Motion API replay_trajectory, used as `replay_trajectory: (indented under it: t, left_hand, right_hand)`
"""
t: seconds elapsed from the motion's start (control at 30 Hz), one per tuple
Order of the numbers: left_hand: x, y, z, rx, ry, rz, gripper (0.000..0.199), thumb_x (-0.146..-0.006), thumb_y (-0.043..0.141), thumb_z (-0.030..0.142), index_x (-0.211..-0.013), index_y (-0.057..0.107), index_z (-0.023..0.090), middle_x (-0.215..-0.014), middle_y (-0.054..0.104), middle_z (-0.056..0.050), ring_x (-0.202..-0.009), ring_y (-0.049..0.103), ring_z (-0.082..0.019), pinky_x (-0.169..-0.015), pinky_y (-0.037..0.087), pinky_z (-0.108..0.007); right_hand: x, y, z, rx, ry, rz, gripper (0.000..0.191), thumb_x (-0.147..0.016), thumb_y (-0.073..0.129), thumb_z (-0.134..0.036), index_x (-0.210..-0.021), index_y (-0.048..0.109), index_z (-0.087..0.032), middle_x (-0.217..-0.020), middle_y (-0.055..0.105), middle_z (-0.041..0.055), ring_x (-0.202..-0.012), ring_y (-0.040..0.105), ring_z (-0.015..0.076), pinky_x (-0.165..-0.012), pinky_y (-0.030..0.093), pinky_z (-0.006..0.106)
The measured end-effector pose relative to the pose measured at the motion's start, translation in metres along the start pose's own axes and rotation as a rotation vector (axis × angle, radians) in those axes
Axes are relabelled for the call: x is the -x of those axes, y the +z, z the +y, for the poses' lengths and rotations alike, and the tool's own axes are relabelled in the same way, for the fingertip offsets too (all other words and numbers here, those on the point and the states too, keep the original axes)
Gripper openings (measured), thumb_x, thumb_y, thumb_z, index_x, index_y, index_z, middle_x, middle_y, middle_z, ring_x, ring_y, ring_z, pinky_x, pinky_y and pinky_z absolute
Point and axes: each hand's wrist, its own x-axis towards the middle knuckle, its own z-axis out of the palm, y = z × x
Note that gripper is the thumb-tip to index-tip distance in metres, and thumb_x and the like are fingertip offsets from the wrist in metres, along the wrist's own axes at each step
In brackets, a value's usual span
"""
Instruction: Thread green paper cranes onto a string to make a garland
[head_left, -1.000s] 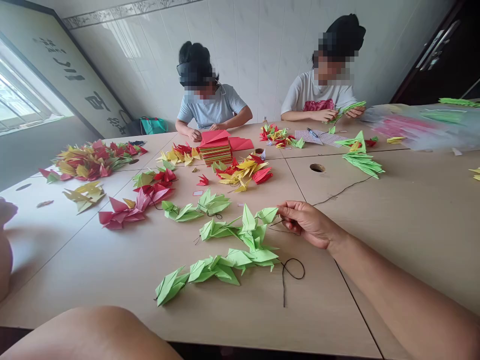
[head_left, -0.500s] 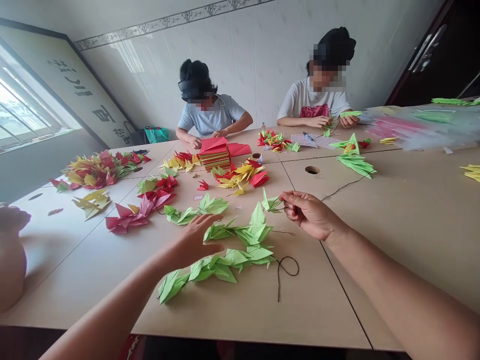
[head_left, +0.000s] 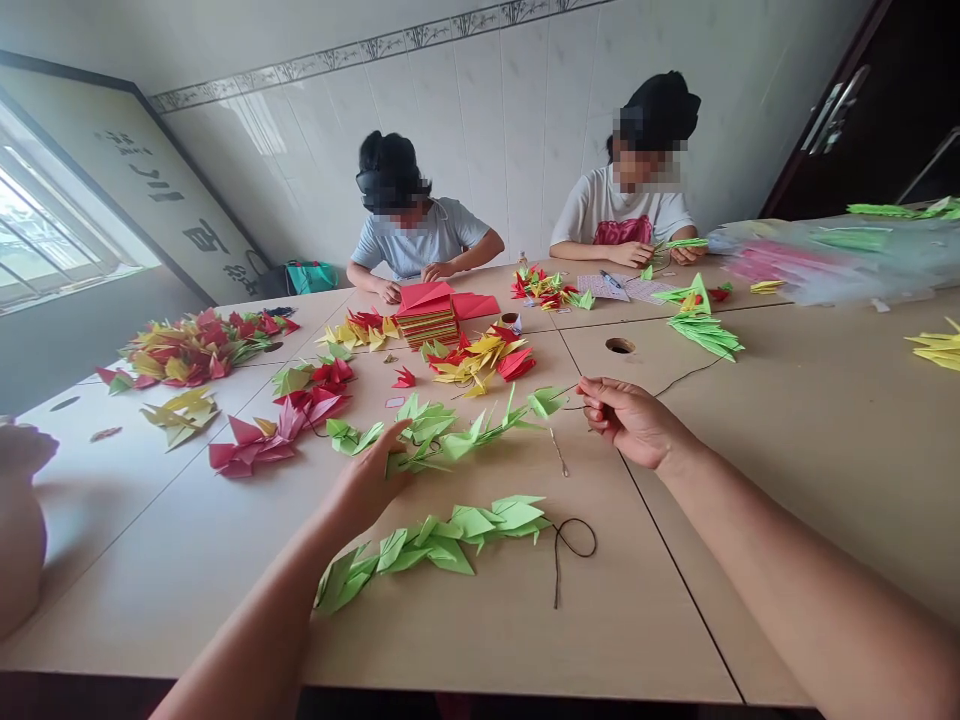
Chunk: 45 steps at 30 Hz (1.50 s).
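Observation:
My right hand [head_left: 626,418] pinches a dark string, its fingers closed, at the right end of a strand of green folded paper pieces [head_left: 480,436]. The strand runs left across the table toward my left hand [head_left: 373,472]. That hand is at the strand's left end, its fingers partly hidden behind the paper, so its grip cannot be made out. Nearer to me lies a second green strand [head_left: 442,535] with a looped dark string [head_left: 576,540] at its right end.
Red and yellow folded pieces [head_left: 480,360] and a red paper stack [head_left: 427,318] lie beyond my hands. A colourful pile [head_left: 195,348] is at the left. Two people sit across the table [head_left: 810,460]. Plastic bags [head_left: 840,255] lie at the far right.
The held strand has straightened and lifted at its right end. My left hand has moved slightly left, onto the strand's left part. My right hand has shifted slightly right.

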Motion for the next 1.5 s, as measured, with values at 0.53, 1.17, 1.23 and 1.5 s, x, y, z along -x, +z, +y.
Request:
replay_trajectory:
  t: [0.53, 1.17, 1.23, 1.5]
  left_hand:
    - [0.005, -0.010, -0.016, 0.054, -0.045, -0.055, 0.052, -0.078, 0.065, 0.040, -0.128, 0.056, 0.027, -0.123, 0.067, -0.009, -0.108, 0.062, -0.030, -0.090, 0.050, -0.042]
    - [0.005, -0.015, -0.017, 0.016, -0.082, -0.057, 0.051, -0.078, 0.063, 0.040, -0.127, 0.057, 0.026, -0.123, 0.067, -0.008, -0.097, 0.063, -0.028, -0.081, 0.052, -0.039]
    - [0.006, -0.015, -0.016, 0.016, -0.089, -0.063, 0.051, -0.079, 0.063, 0.042, -0.128, 0.057, 0.025, -0.122, 0.067, -0.009, -0.097, 0.064, -0.029, -0.082, 0.052, -0.042]
    - [0.008, -0.010, -0.016, 0.002, -0.066, -0.051, 0.053, -0.080, 0.062, 0.047, -0.130, 0.054, 0.029, -0.129, 0.062, -0.009, -0.115, 0.058, -0.032, -0.096, 0.047, -0.050]
  right_hand:
    - [0.003, 0.016, 0.024, 0.637, -0.147, -0.218, 0.041, -0.077, 0.068, -0.048, -0.110, 0.067, -0.024, -0.057, 0.043, -0.0070, -0.054, 0.041, 0.0127, -0.053, 0.031, 0.026]
    - [0.011, 0.017, 0.008, 0.832, -0.213, -0.120, 0.035, -0.085, 0.057, -0.045, -0.111, 0.058, -0.021, -0.057, 0.039, -0.0078, -0.054, 0.041, 0.0131, -0.056, 0.035, 0.024]
    - [0.015, 0.021, 0.007, 0.821, -0.246, -0.138, 0.039, -0.088, 0.053, -0.053, -0.108, 0.059, -0.021, -0.057, 0.037, -0.0075, -0.054, 0.040, 0.0127, -0.056, 0.035, 0.024]
    - [0.022, 0.044, 0.016, 0.858, -0.225, -0.163, 0.028, -0.087, 0.057, -0.046, -0.074, 0.055, -0.022, -0.058, 0.042, -0.0054, -0.052, 0.037, 0.0114, -0.049, 0.028, 0.023]
